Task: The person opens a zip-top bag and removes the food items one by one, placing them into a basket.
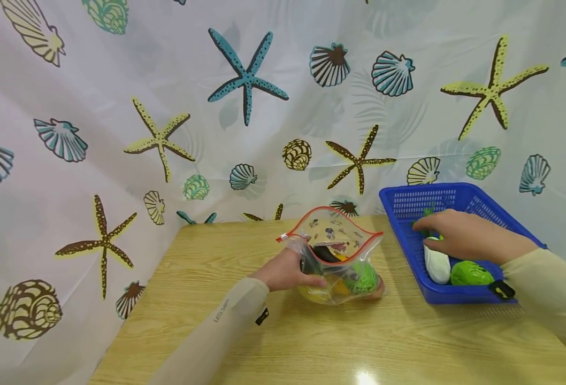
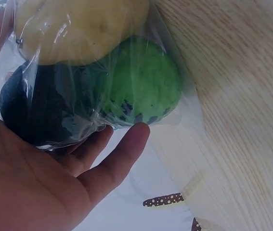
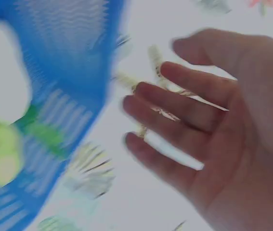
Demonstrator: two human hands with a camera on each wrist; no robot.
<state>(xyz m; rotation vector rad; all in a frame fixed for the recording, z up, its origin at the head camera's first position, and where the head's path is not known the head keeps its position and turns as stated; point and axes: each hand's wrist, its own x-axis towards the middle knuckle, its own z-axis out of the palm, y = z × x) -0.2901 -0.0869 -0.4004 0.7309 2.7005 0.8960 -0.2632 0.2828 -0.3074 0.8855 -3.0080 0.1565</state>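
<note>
Tabletop (image 1: 360,342) of pale wood grain carries a blue rectangular plastic basket (image 1: 461,295) at the right and, just left of it, a clear plastic zip bag (image 1: 328,272) edged in red. The bag's mouth gapes upward, with dark, yellow and green produce-like pieces inside. Bagging pieces from the basket seems the step in hand, apparently partway done. The next move probably calls for lowering the free fingers around one piece, then bringing it over the mouth while the bag is held upright.

The left hand (image 1: 288,271) is clamped on the bag, thumb across its front wall, fingertips showing past its lower right side. The right hand (image 1: 471,235) hangs over the basket, palm turned down, fingers parted and loosely bent; the right wrist view shows them holding nothing.

Below it in the basket lie a smooth white elongated piece (image 1: 438,262), a glossy green rounded piece (image 1: 471,274) and, partly hidden, a leafy green piece (image 1: 427,216).
</note>
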